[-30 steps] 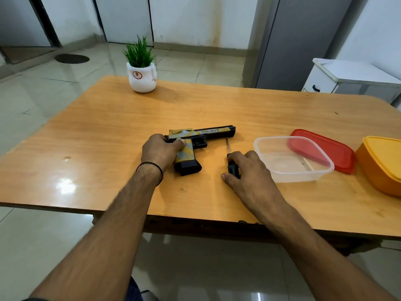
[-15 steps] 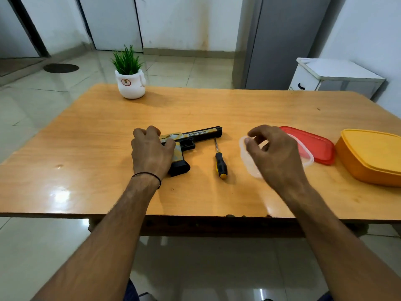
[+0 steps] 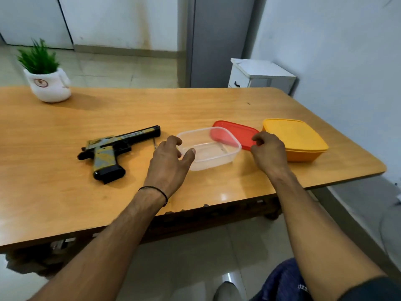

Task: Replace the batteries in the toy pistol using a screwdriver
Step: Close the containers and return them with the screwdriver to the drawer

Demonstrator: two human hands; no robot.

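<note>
1. Left hand (image 3: 168, 164) hovered low over the table (image 3: 65, 192). Its fingers were loosely spread and its thumb reached toward the near-left corner of the clear tub (image 3: 213, 164). It held nothing. Whether the thumb touched the tub wall could not be told.
2. Right hand (image 3: 269, 154) sat between the tub and the yellow box (image 3: 293, 137), fingers curled down, tips at the edge of the red lid (image 3: 238, 132). Could not tell whether it pinched the lid or only hung beside it.
3. Hands flanked the open-topped tub. Likely purpose: to set it in reach as a catch-tray for screws and batteries.
4. Toy pistol (image 3: 115, 148) lay flat on its side, left of the left hand and apart from it. Its grip pointed toward the person and its barrel to the right. Untouched, and no compartment showed open.
5. Screwdriver (image 3: 154, 143): only a thin length of shaft showed, just below the barrel end. The rest was hidden behind the left hand.
6. Red lid lay flat behind the tub, just beside the yellow box, which had its own lid on.
7. Farther off, a potted plant (image 3: 48, 85) stood at the far left of the table. A white cabinet (image 3: 260, 74) stood beyond the far edge.
</note>
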